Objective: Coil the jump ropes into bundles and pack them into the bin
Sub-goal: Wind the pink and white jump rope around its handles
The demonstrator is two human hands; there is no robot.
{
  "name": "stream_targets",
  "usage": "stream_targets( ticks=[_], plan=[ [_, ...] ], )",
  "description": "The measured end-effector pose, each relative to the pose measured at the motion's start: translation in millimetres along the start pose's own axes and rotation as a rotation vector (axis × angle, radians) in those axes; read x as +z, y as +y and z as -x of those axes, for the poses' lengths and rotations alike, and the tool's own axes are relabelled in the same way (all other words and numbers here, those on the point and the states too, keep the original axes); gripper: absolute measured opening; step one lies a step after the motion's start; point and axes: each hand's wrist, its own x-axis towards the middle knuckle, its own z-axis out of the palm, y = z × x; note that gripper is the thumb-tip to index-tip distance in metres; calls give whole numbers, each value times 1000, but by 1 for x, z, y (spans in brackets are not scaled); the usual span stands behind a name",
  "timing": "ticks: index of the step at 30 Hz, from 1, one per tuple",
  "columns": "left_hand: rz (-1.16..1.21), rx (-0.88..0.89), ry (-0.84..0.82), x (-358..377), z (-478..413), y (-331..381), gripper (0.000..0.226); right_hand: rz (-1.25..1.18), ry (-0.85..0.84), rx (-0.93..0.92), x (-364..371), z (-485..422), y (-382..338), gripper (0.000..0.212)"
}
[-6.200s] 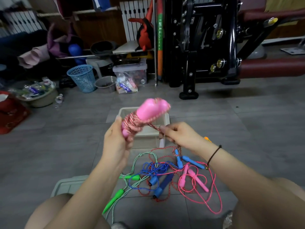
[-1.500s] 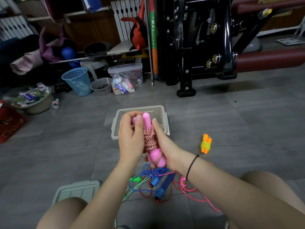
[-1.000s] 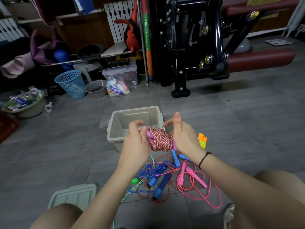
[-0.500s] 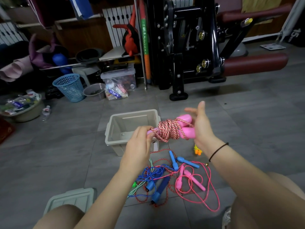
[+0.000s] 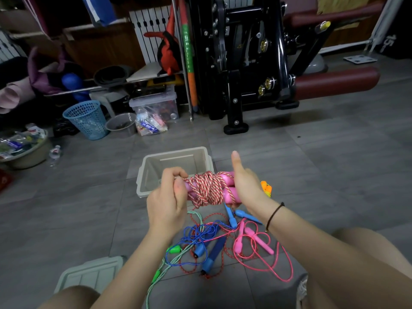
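Note:
I hold a pink-handled jump rope bundle (image 5: pixel 208 188), its red-and-white cord wound round both handles, level in front of me. My left hand (image 5: pixel 167 201) pinches the bundle's left end. My right hand (image 5: pixel 244 186) grips the right end of the handles, thumb pointing up. Just behind the bundle stands the open beige bin (image 5: pixel 174 162) on the floor. Below my hands lies a tangle of loose ropes (image 5: pixel 219 240): blue, pink, green and red-speckled, with their handles. A small orange rope bundle (image 5: pixel 266 188) lies on the floor, partly hidden behind my right wrist.
The bin's lid (image 5: pixel 90 274) lies on the grey tiles by my left knee. A black weight machine (image 5: pixel 243 63) with red pads stands behind. At the back left are a blue basket (image 5: pixel 87 119), a clear storage box (image 5: pixel 156 105) and a basin of clutter (image 5: pixel 24 148).
The bundle has come down and closer to me. My right hand, which had its fingers spread against the handles, now grips them. My left hand stays pinched on the left end.

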Motion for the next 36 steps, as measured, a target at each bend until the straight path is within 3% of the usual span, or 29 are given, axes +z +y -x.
stream_targets(
  ticks=[13, 19, 27, 31, 36],
  plan=[
    [588, -600, 75, 19, -1, -3, 39, 137, 184, -208, -2, 12, -11, 68],
    [756, -946, 26, 19, 2, 6, 32, 205, 291, -554, 0, 6, -13, 63],
    [859, -1167, -134, 13, 8, 0, 33, 237, 335, -986, 2, 0, -9, 44],
    [748, -1126, -139, 11, 7, 3, 35, 226, 282, -883, 6, -5, -9, 46],
    [464, -898, -38, 8, 3, -4, 44, 176, 202, -601, 15, -4, -9, 55]
  ],
)
